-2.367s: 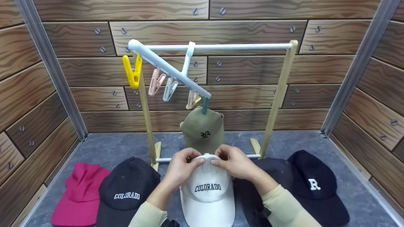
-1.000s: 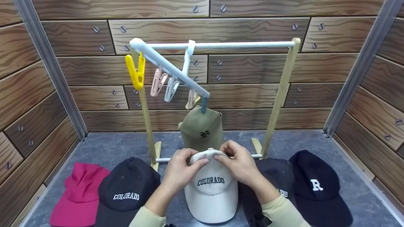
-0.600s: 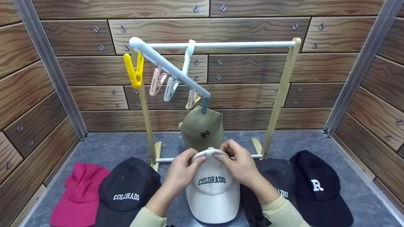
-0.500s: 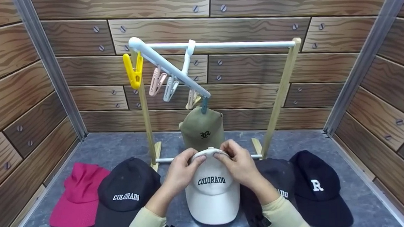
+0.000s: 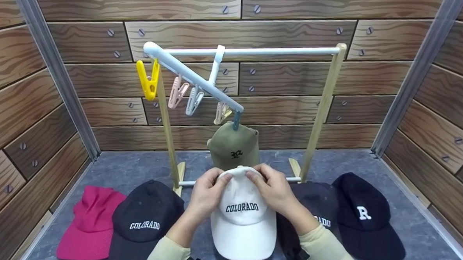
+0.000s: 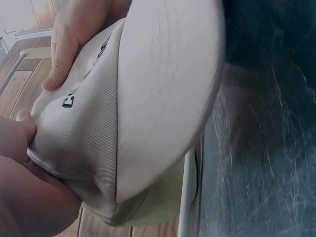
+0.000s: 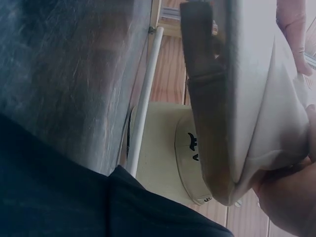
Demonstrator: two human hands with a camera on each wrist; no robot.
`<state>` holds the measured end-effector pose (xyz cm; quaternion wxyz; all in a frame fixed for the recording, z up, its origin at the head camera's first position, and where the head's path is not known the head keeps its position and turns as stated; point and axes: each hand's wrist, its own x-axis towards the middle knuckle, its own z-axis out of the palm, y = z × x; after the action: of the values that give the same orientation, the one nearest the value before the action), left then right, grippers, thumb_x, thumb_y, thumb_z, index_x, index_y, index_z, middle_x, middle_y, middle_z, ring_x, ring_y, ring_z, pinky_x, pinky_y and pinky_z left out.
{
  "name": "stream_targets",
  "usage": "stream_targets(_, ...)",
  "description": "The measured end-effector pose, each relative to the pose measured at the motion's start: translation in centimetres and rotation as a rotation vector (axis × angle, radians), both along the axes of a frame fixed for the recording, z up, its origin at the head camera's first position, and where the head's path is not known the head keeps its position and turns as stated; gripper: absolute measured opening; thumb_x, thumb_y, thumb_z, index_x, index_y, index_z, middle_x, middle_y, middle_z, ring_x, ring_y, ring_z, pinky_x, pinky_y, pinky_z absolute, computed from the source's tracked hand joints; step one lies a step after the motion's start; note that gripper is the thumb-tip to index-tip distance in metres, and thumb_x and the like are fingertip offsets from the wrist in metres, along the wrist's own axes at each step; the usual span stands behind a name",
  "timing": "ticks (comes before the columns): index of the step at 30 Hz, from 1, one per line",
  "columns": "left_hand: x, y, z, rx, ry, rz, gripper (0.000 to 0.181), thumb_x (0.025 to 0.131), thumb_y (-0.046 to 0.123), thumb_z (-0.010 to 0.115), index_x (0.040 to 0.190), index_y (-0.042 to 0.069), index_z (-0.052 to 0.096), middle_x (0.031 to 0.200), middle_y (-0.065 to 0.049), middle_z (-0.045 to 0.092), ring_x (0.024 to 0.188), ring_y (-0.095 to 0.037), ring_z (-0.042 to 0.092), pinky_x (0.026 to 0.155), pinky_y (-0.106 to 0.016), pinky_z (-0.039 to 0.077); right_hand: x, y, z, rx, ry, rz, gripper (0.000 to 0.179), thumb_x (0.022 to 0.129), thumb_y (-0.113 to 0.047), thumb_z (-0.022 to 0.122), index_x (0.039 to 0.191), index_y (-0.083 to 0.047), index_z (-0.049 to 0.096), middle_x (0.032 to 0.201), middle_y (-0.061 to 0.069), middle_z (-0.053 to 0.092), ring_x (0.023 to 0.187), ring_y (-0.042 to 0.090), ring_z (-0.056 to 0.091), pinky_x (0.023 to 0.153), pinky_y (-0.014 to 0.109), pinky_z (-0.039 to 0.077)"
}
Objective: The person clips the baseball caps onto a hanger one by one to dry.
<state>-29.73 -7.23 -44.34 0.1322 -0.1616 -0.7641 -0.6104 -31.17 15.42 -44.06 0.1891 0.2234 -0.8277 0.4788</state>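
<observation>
A white baseball cap (image 5: pixel 243 235) lettered COLORADO hangs upright between my hands in the head view, brim toward me. My left hand (image 5: pixel 205 193) pinches the left side of its crown, thumb in front and fingers behind. On the opposite side my right hand (image 5: pixel 275 188) grips the crown the same way. The left wrist view shows the cap's brim (image 6: pixel 168 94) held above the grey surface. Behind it, an olive cap (image 5: pixel 234 147) hangs from a dark teal clothespin (image 5: pixel 236 121). In the right wrist view, the white cap's underside (image 7: pixel 212 133) shows.
A pale blue clip hanger (image 5: pixel 198 80) with several clothespins, one a yellow clothespin (image 5: pixel 149 81), hangs on a rack (image 5: pixel 282 50). A magenta cap (image 5: pixel 91 226) and a black cap (image 5: pixel 147 212) lie left; another dark cap (image 5: pixel 316 200) and a navy R cap (image 5: pixel 364 218) lie right.
The white cap rises slightly from its first position, and its top now looks smoother and fuller between my thumbs. Both hands keep hold of it. The hanger's near-left end swings slightly left.
</observation>
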Motion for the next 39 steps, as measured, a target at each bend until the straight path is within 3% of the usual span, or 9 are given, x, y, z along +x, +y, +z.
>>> stream_targets(10, 0.02, 0.12, 0.02, 0.171, -0.099, -0.112, 0.030, 0.112, 0.022, 0.070, 0.096, -0.003, 0.068, 0.080, 0.000, 0.063, 0.072, -0.013, 0.060, 0.062, -0.026, 0.052, -0.16, 0.04, -0.02, -0.119, -0.144, 0.027, 0.025, 0.111, -0.030, 0.072, 0.094, -0.012, 0.076, 0.082, 0.000, 0.068, 0.073, 0.016, 0.063, 0.066, 0.027, 0.051)
stream_targets(16, -0.10, 0.04, -0.24, 0.239, -0.152, -0.164, 0.032, 0.113, 0.021, 0.069, 0.095, -0.005, 0.067, 0.079, 0.001, 0.063, 0.069, -0.011, 0.059, 0.062, -0.025, 0.052, 0.07, 0.13, 0.14, -0.248, -0.284, 0.130, 0.035, 0.115, -0.027, 0.065, 0.092, -0.002, 0.073, 0.079, 0.004, 0.067, 0.067, 0.014, 0.063, 0.061, 0.026, 0.053)
stream_targets(23, -0.09, -0.10, -0.32, 0.288, -0.194, -0.217, 0.029, 0.113, 0.024, 0.068, 0.092, 0.004, 0.069, 0.079, 0.001, 0.064, 0.069, -0.010, 0.061, 0.062, -0.025, 0.053, 0.14, 0.23, 0.13, -0.366, -0.428, 0.262, 0.042, 0.119, -0.033, 0.056, 0.096, -0.002, 0.073, 0.082, 0.008, 0.073, 0.067, 0.015, 0.072, 0.064, 0.030, 0.062)
stream_targets(29, 0.00, -0.13, -0.14, 0.308, -0.216, -0.233, 0.029, 0.113, 0.024, 0.068, 0.091, 0.006, 0.069, 0.078, 0.001, 0.065, 0.066, -0.010, 0.061, 0.060, -0.025, 0.054, 0.15, 0.29, 0.17, -0.417, -0.481, 0.294, 0.043, 0.119, -0.035, 0.054, 0.102, -0.003, 0.077, 0.089, 0.010, 0.078, 0.073, 0.017, 0.076, 0.069, 0.033, 0.064)
stream_targets(39, -0.04, -0.05, -0.21, 0.340, -0.235, -0.268, 0.028, 0.114, 0.023, 0.067, 0.092, 0.006, 0.069, 0.076, 0.000, 0.065, 0.064, -0.010, 0.063, 0.059, -0.025, 0.054, 0.06, 0.32, 0.19, -0.425, -0.496, 0.333, 0.041, 0.120, -0.035, 0.053, 0.104, -0.003, 0.074, 0.088, 0.010, 0.077, 0.073, 0.017, 0.076, 0.068, 0.032, 0.064)
